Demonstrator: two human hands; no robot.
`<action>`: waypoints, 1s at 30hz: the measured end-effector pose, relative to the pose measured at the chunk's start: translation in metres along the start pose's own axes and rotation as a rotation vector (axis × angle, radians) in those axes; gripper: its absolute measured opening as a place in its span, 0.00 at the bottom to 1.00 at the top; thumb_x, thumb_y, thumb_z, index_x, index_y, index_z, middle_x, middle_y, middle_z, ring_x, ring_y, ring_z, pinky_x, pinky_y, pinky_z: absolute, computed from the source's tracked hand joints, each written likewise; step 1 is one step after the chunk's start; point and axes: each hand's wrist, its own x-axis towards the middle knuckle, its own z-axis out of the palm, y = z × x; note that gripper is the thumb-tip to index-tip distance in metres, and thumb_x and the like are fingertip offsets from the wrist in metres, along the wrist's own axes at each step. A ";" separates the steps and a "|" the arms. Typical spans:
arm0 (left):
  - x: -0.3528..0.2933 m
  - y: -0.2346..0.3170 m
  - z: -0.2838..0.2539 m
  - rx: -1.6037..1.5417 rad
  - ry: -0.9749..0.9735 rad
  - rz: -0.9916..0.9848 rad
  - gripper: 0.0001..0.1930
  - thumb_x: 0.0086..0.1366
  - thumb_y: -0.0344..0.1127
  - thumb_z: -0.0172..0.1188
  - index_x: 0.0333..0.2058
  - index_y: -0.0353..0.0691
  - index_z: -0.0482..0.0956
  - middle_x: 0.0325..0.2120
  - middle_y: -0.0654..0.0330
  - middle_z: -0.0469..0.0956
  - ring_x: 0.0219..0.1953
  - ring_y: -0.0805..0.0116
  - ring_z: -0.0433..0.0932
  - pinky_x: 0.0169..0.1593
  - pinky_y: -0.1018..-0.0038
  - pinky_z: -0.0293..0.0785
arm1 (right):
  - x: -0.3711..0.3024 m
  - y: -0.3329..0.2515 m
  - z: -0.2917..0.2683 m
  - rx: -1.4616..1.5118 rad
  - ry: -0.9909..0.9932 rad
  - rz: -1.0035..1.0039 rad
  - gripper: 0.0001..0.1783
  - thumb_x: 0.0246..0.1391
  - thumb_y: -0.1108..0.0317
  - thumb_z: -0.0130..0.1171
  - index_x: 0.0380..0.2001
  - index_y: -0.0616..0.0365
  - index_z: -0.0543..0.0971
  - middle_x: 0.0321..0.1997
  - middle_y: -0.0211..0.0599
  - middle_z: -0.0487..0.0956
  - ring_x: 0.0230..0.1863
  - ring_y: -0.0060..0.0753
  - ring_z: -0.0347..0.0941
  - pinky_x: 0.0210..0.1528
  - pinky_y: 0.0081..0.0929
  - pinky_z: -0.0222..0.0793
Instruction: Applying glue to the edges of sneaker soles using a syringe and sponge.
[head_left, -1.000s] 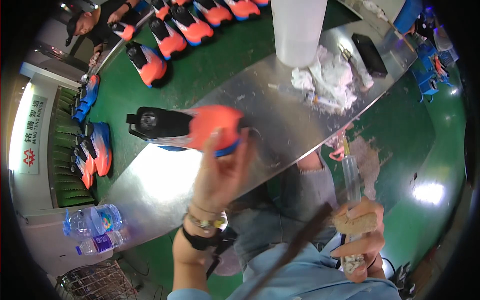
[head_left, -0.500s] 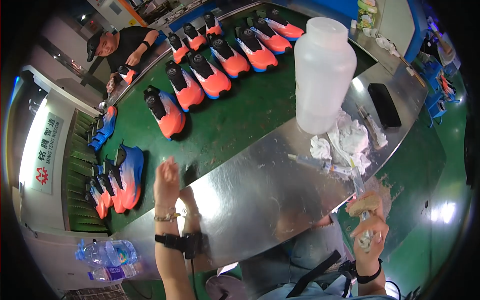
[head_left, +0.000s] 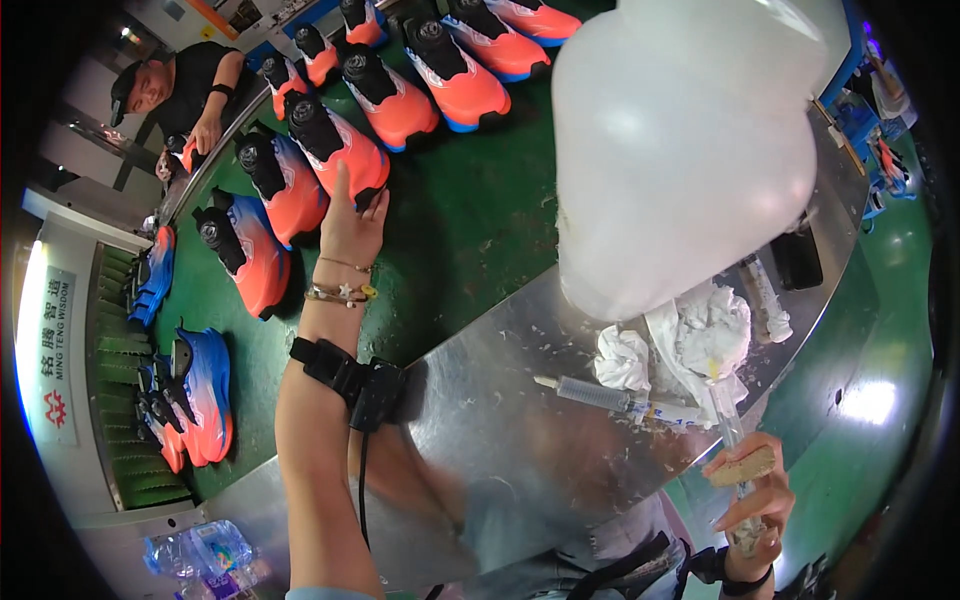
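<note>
- Standing by, I see the left hand [head_left: 352, 228] reaching over the green tabletop [head_left: 470, 200], fingers spread around the toe of a coral-orange running shoe with a black collar [head_left: 338, 140]; whether they grip or merely touch, I cannot tell.
- That shoe stands among matching pairs, toes toward the wearer, probably so each is within easy reach.
- The right hand [head_left: 757, 510] is clenched round a clear plastic syringe [head_left: 731, 420] and a tan, rough, spongy-looking pad [head_left: 742, 468]; bunching both in one fist seems to leave the other hand free.
- Crumpled white cloth [head_left: 712, 335] lies in soft folds on the shiny, scratched metal strip [head_left: 480, 400], perhaps kept close for wiping.
- Beside it rests a second clear, slim-tipped syringe [head_left: 590, 392].
- A bulky, translucent white plastic bottle [head_left: 690, 160] looms behind, round-shouldered and smooth.
</note>
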 end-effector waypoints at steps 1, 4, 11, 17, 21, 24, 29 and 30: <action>0.001 -0.011 0.015 -0.014 -0.034 -0.022 0.25 0.59 0.41 0.58 0.48 0.29 0.62 0.45 0.54 0.69 0.44 0.60 0.72 0.57 0.66 0.66 | 0.001 -0.011 -0.006 0.037 0.017 -0.033 0.30 0.49 0.39 0.46 0.14 0.54 0.78 0.40 0.52 0.67 0.35 0.43 0.70 0.38 0.36 0.68; -0.022 -0.014 0.005 0.100 -0.060 0.142 0.15 0.60 0.37 0.57 0.40 0.31 0.70 0.28 0.62 0.73 0.27 0.74 0.72 0.54 0.69 0.70 | -0.008 -0.015 -0.009 0.115 0.013 -0.065 0.28 0.49 0.42 0.48 0.17 0.55 0.80 0.41 0.55 0.66 0.35 0.43 0.72 0.40 0.36 0.70; -0.263 0.000 -0.058 0.133 0.011 -0.020 0.17 0.67 0.38 0.43 0.49 0.34 0.66 0.37 0.64 0.74 0.31 0.78 0.70 0.58 0.72 0.63 | -0.025 -0.010 -0.007 0.101 -0.030 -0.137 0.29 0.53 0.44 0.44 0.17 0.55 0.80 0.43 0.55 0.67 0.37 0.44 0.72 0.42 0.38 0.67; -0.473 0.002 -0.221 -0.100 -0.272 -0.261 0.15 0.63 0.38 0.49 0.46 0.39 0.70 0.36 0.61 0.77 0.42 0.71 0.76 0.39 0.73 0.75 | -0.014 -0.015 0.006 -0.010 -0.069 -0.330 0.27 0.53 0.45 0.42 0.15 0.56 0.73 0.32 0.48 0.72 0.41 0.42 0.64 0.44 0.37 0.58; -0.541 0.016 -0.246 0.315 0.163 -0.237 0.19 0.62 0.35 0.53 0.49 0.32 0.66 0.39 0.55 0.75 0.38 0.58 0.77 0.37 0.66 0.78 | -0.009 -0.005 0.018 -0.090 -0.015 -0.363 0.23 0.53 0.53 0.42 0.17 0.60 0.73 0.42 0.55 0.70 0.47 0.45 0.63 0.50 0.37 0.55; -0.538 0.025 -0.238 0.458 0.268 -0.126 0.16 0.62 0.34 0.52 0.46 0.32 0.69 0.39 0.55 0.75 0.37 0.64 0.76 0.39 0.69 0.75 | -0.010 0.005 0.014 -0.340 0.017 -0.305 0.20 0.55 0.62 0.39 0.21 0.67 0.72 0.46 0.57 0.68 0.52 0.45 0.61 0.55 0.35 0.53; -0.459 0.045 -0.218 0.384 0.286 0.383 0.15 0.61 0.32 0.51 0.45 0.31 0.69 0.39 0.57 0.75 0.41 0.69 0.74 0.47 0.73 0.70 | -0.021 0.003 -0.014 -0.533 0.024 -0.224 0.25 0.58 0.58 0.33 0.20 0.69 0.69 0.42 0.54 0.70 0.44 0.39 0.63 0.56 0.31 0.51; -0.440 0.048 -0.203 0.295 0.225 0.443 0.15 0.61 0.32 0.51 0.45 0.31 0.69 0.40 0.56 0.74 0.42 0.68 0.74 0.48 0.72 0.69 | -0.022 -0.015 0.000 -0.266 0.059 -0.190 0.27 0.57 0.56 0.33 0.19 0.68 0.69 0.40 0.53 0.70 0.42 0.40 0.64 0.56 0.32 0.52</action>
